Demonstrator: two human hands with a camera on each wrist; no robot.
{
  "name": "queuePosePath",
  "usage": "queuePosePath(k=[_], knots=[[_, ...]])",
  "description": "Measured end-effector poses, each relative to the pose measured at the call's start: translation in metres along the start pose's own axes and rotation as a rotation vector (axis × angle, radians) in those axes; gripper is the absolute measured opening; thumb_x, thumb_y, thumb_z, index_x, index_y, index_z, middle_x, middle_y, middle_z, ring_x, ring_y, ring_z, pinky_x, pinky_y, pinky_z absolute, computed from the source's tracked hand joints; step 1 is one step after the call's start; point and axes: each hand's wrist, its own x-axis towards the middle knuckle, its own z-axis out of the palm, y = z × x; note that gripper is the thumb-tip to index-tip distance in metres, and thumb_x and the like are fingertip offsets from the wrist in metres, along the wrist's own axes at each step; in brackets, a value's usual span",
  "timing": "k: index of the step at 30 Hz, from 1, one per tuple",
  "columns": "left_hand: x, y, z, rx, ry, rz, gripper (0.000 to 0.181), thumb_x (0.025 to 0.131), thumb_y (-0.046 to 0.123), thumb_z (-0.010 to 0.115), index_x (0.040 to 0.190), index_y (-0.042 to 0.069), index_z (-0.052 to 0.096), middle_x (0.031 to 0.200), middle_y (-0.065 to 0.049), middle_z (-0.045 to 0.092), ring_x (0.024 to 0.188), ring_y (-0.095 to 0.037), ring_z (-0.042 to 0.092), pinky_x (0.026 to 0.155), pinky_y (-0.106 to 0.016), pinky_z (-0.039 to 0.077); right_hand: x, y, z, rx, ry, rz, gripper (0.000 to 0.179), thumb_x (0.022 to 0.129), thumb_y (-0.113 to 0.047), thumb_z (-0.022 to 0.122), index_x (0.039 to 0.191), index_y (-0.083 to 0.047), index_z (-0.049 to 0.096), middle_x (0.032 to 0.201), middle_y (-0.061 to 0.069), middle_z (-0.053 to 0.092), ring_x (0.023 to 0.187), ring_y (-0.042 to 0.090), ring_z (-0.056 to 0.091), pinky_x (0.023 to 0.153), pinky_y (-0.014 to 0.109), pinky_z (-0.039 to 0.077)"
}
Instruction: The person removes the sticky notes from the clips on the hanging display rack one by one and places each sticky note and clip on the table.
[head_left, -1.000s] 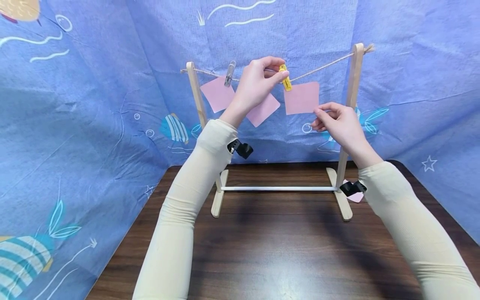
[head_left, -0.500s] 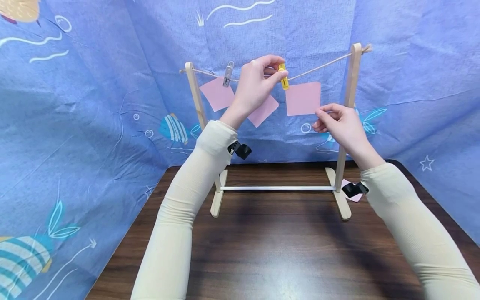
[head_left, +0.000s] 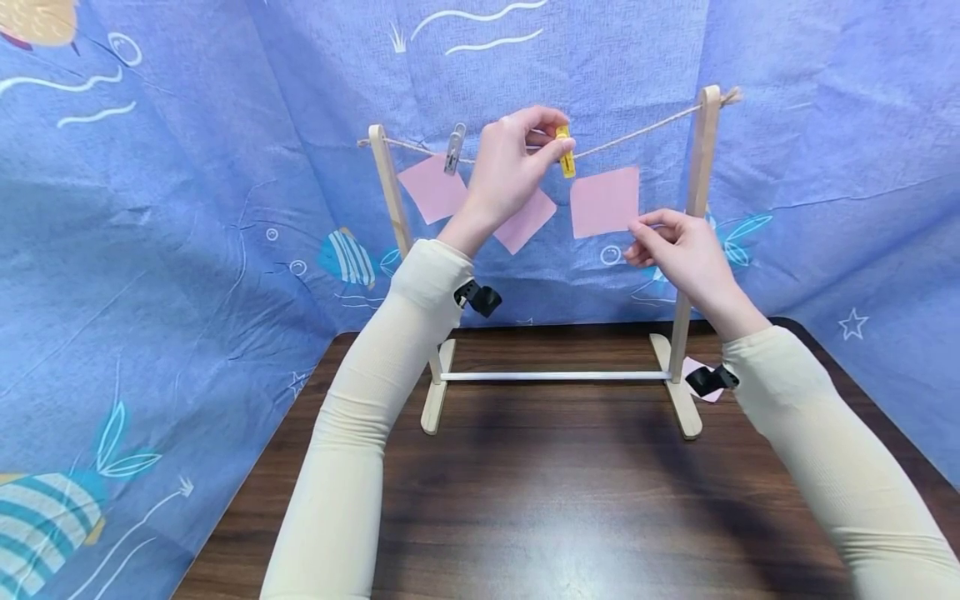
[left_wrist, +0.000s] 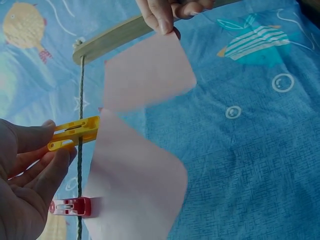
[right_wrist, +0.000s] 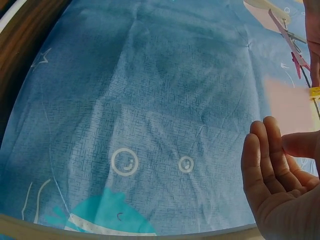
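Note:
My left hand (head_left: 513,162) pinches a yellow clothespin (left_wrist: 75,134) between thumb and fingers, right at the rope (head_left: 637,133). Lower and to the right, my right hand (head_left: 675,246) holds a pink paper square (head_left: 604,202) by its lower right corner, thumb against fingers. The square's top left corner lies just below the clothespin's tip in the head view. Another pink sheet (left_wrist: 135,180) hangs from the rope under a red clothespin (left_wrist: 70,206), partly hidden behind my left hand in the head view.
A grey clothespin (head_left: 454,150) holds a pink sheet (head_left: 435,187) near the left post (head_left: 390,183). The right post (head_left: 701,158) rises beside my right hand. A white rod (head_left: 555,376) joins the feet. Pink paper (head_left: 702,379) lies on the table (head_left: 540,492) behind the right foot.
The pink square in my right hand has dropped slightly, from overlapping the yellow clothespin's tip to just below it. My left hand stays at the rope with the clothespin.

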Motion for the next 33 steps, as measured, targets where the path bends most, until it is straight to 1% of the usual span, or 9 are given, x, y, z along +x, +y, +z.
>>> queuePosePath(k=[5, 10, 14, 18, 23, 29, 33], knots=[[-0.001, 0.003, -0.003, -0.039, 0.034, 0.021, 0.019, 0.095, 0.01, 0.071, 0.112, 0.0, 0.072, 0.102, -0.01, 0.071, 0.095, -0.012, 0.07, 0.088, -0.015, 0.052, 0.0, -0.003, -0.004, 0.031, 0.011, -0.005, 0.039, 0.103, -0.027, 0.06, 0.119, 0.008, 0.062, 0.073, -0.008, 0.072, 0.07, 0.004, 0.07, 0.067, 0.018, 0.058], [-0.002, 0.004, -0.005, -0.088, 0.07, 0.04, 0.016, 0.094, 0.007, 0.072, 0.107, -0.001, 0.072, 0.1, -0.01, 0.071, 0.091, -0.012, 0.068, 0.087, -0.016, 0.053, -0.002, -0.003, -0.005, 0.016, 0.017, 0.008, 0.04, 0.102, -0.031, 0.061, 0.118, 0.007, 0.063, 0.073, -0.01, 0.072, 0.07, 0.003, 0.069, 0.068, 0.018, 0.058], [-0.002, 0.005, -0.006, -0.099, 0.079, 0.041, 0.015, 0.093, 0.007, 0.073, 0.106, -0.002, 0.072, 0.1, -0.01, 0.071, 0.09, -0.012, 0.068, 0.087, -0.016, 0.053, -0.003, -0.001, -0.005, 0.0, 0.016, 0.019, 0.043, 0.102, -0.032, 0.061, 0.119, 0.008, 0.062, 0.073, -0.01, 0.072, 0.07, 0.003, 0.069, 0.068, 0.019, 0.058], [-0.002, 0.007, -0.007, -0.109, 0.097, 0.039, 0.015, 0.093, 0.007, 0.074, 0.105, -0.002, 0.073, 0.099, -0.01, 0.071, 0.089, -0.013, 0.068, 0.086, -0.017, 0.054, -0.004, 0.0, -0.005, 0.005, 0.021, 0.011, 0.043, 0.102, -0.031, 0.061, 0.119, 0.009, 0.062, 0.073, -0.009, 0.072, 0.07, 0.004, 0.07, 0.067, 0.018, 0.058], [-0.003, 0.007, -0.009, -0.122, 0.123, 0.032, 0.016, 0.091, 0.008, 0.076, 0.104, -0.001, 0.073, 0.096, -0.009, 0.07, 0.089, -0.012, 0.068, 0.086, -0.018, 0.055, -0.006, 0.0, -0.005, -0.002, 0.024, 0.018, 0.041, 0.102, -0.033, 0.062, 0.117, 0.005, 0.063, 0.073, -0.008, 0.072, 0.07, 0.004, 0.069, 0.068, 0.018, 0.057], [-0.004, 0.007, -0.01, -0.168, 0.151, 0.05, 0.016, 0.091, 0.008, 0.076, 0.103, -0.001, 0.073, 0.095, -0.009, 0.07, 0.088, -0.012, 0.068, 0.085, -0.018, 0.055, -0.007, -0.001, -0.005, -0.008, 0.031, 0.014, 0.043, 0.102, -0.033, 0.062, 0.118, 0.007, 0.064, 0.073, -0.009, 0.072, 0.07, 0.004, 0.069, 0.068, 0.017, 0.057], [-0.006, 0.008, -0.013, -0.163, 0.159, 0.055, 0.018, 0.091, 0.01, 0.077, 0.105, -0.001, 0.073, 0.095, -0.009, 0.069, 0.088, -0.012, 0.068, 0.085, -0.019, 0.056, -0.008, -0.001, -0.007, -0.007, 0.036, 0.01, 0.042, 0.101, -0.033, 0.062, 0.117, 0.006, 0.064, 0.073, -0.009, 0.071, 0.07, 0.006, 0.07, 0.067, 0.017, 0.057]])
